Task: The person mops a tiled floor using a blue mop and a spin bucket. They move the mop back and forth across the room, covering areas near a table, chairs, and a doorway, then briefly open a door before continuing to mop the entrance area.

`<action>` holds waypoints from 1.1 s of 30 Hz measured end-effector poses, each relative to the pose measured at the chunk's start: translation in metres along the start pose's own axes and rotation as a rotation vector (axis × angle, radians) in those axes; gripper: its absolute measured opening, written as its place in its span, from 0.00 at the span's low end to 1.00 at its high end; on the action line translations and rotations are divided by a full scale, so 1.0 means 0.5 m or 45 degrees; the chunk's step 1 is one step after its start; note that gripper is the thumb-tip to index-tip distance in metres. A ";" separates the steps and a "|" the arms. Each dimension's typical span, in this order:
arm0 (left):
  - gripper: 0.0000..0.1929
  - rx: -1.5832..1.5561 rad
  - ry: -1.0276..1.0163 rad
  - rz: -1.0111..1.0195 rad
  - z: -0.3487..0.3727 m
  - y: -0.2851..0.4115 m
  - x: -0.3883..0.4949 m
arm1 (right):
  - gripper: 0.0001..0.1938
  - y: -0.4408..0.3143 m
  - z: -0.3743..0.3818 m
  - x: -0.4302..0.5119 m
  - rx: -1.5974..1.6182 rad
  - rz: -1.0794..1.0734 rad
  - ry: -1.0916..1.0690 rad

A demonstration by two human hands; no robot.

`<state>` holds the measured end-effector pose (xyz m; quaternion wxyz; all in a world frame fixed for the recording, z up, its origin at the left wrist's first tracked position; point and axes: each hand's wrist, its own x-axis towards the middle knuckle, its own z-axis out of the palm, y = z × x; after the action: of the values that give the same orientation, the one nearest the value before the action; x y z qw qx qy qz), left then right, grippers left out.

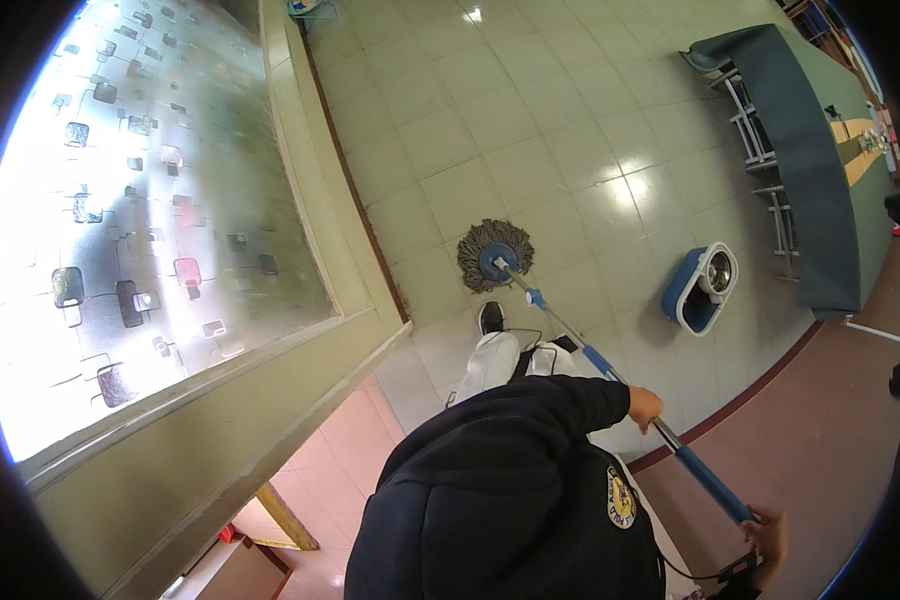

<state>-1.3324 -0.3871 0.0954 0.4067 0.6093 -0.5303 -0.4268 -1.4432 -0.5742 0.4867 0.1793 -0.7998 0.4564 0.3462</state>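
A round string mop [468, 262] with a blue disc rests on the tiled floor beyond my feet. Its metal pole, with blue sleeves, slants down to the right. My left hand [646, 409] reaches across my body and is closed around the middle of the mop handle [709, 481]. At the upper end of that handle, my right hand [768, 534] grips near the end of the blue grip. A dark device with a cable sits by the right wrist. My black shoe [490, 318] is close to the mop strings.
A blue and white spin-mop bucket [673, 289] with a metal basket stands to the right. Beyond it is a table under a green cloth [832, 217], with metal legs or stools below. On the left, a wall ledge [345, 202] runs under a patterned window [157, 225].
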 end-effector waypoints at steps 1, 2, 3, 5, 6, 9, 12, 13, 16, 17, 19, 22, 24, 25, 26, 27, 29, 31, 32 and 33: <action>0.16 0.013 0.055 -0.023 -0.009 -0.009 -0.006 | 0.19 -0.025 -0.007 0.006 -0.033 -0.059 -0.012; 0.16 0.018 0.101 -0.031 -0.019 -0.019 -0.010 | 0.18 -0.050 -0.012 0.009 -0.094 -0.108 -0.014; 0.16 0.035 0.143 -0.042 -0.029 -0.029 -0.014 | 0.18 -0.076 -0.017 0.012 -0.151 -0.158 -0.012; 0.14 0.073 0.246 -0.068 -0.050 -0.059 -0.036 | 0.16 -0.137 -0.023 0.026 -0.238 -0.205 -0.020; 0.14 0.093 0.273 -0.091 -0.064 -0.078 -0.049 | 0.16 -0.165 -0.014 0.033 -0.173 -0.249 -0.005; 0.13 0.157 0.376 -0.119 -0.101 -0.136 -0.105 | 0.15 -0.254 -0.006 0.046 -0.381 -0.394 -0.065; 0.12 0.125 0.477 -0.278 -0.135 -0.187 -0.194 | 0.17 -0.326 0.049 0.060 -0.570 -1.015 0.123; 0.12 0.134 0.540 -0.326 -0.147 -0.199 -0.222 | 0.18 -0.348 0.063 0.067 -0.572 -1.029 0.154; 0.10 0.181 0.645 -0.527 -0.179 -0.224 -0.309 | 0.19 -0.400 0.113 0.089 -0.607 -1.121 0.261; 0.09 0.211 0.658 -0.598 -0.192 -0.229 -0.333 | 0.19 -0.418 0.132 0.100 -0.611 -1.187 0.300; 0.09 0.281 0.673 -0.766 -0.214 -0.236 -0.381 | 0.19 -0.449 0.175 0.115 -0.600 -1.285 0.337; 0.08 0.363 0.707 -0.991 -0.232 -0.241 -0.447 | 0.18 -0.487 0.243 0.128 -0.612 -1.319 0.301; 0.07 0.379 0.770 -1.115 -0.234 -0.242 -0.479 | 0.18 -0.506 0.281 0.137 -0.643 -1.322 0.248; 0.07 0.390 0.801 -1.068 -0.233 -0.243 -0.483 | 0.18 -0.510 0.286 0.141 -0.681 -1.276 0.252; 0.07 0.391 0.815 -1.073 -0.232 -0.244 -0.484 | 0.18 -0.513 0.288 0.146 -0.678 -1.273 0.251; 0.07 0.404 0.845 -1.073 -0.231 -0.246 -0.479 | 0.18 -0.517 0.287 0.155 -0.675 -1.270 0.247; 0.07 0.398 0.727 -1.073 -0.233 -0.251 -0.459 | 0.20 -0.528 0.269 0.181 -0.663 -1.089 -0.101; 0.07 0.436 0.694 -1.058 -0.250 -0.262 -0.435 | 0.21 -0.550 0.236 0.219 -0.605 -0.921 -0.423; 0.07 0.462 0.710 -1.052 -0.259 -0.267 -0.424 | 0.21 -0.561 0.227 0.235 -0.662 -1.076 -0.349; 0.07 0.461 0.713 -1.065 -0.272 -0.271 -0.412 | 0.22 -0.574 0.220 0.251 -0.680 -1.246 -0.285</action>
<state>-1.1773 -0.1623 0.0266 0.2163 0.9196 -0.1786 -0.2751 -1.1977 -0.4351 0.3120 0.1575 -0.8941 -0.0925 0.4090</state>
